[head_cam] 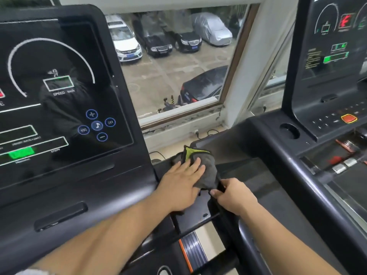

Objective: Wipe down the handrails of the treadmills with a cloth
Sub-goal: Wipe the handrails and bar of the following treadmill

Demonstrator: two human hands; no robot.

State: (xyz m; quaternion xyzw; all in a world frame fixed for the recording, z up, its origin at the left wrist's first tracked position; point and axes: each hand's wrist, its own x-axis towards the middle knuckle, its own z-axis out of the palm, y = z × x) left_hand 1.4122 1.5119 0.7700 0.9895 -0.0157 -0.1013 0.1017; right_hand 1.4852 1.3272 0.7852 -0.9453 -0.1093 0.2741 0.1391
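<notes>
A grey cloth with a yellow-green edge [204, 165] lies on the black handrail [200, 205] at the right side of the left treadmill. My left hand [181, 182] lies flat on the cloth with straight fingers and presses it down. My right hand [233, 196] pinches the cloth's near right corner between thumb and fingers. Both forearms reach in from the lower edge of the view.
The left treadmill's console [59, 108] with a dark screen fills the left side. A second treadmill [278, 147] with its console [335, 56] stands on the right. Between them is a window [174, 62] onto parked cars. Cables lie on the floor under the sill.
</notes>
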